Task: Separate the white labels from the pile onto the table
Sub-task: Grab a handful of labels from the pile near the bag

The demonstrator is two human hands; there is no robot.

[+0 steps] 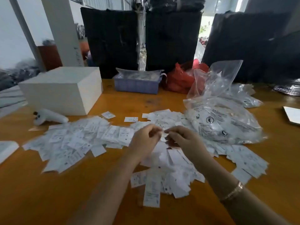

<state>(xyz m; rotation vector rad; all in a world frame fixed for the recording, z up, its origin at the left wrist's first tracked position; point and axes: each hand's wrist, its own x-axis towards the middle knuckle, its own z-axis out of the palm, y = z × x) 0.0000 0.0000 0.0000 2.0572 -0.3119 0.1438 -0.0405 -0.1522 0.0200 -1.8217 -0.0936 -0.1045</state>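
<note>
Several white printed labels lie scattered across the wooden table [48,200]: a spread on the left [73,142], a heap under my hands [168,172] and more at the right [248,158]. My left hand [144,142] and my right hand [186,142] are raised just above the heap, fingertips together. Between them they pinch a small white label [164,135], which looks bent and blurred. My right wrist wears a bracelet [232,192].
A white box [61,90] and a white handheld device [50,118] sit at the left. A purple basket [138,85], a red bag [180,78] and clear plastic bags [222,117] stand behind and to the right. Black bundles [172,39] line the back.
</note>
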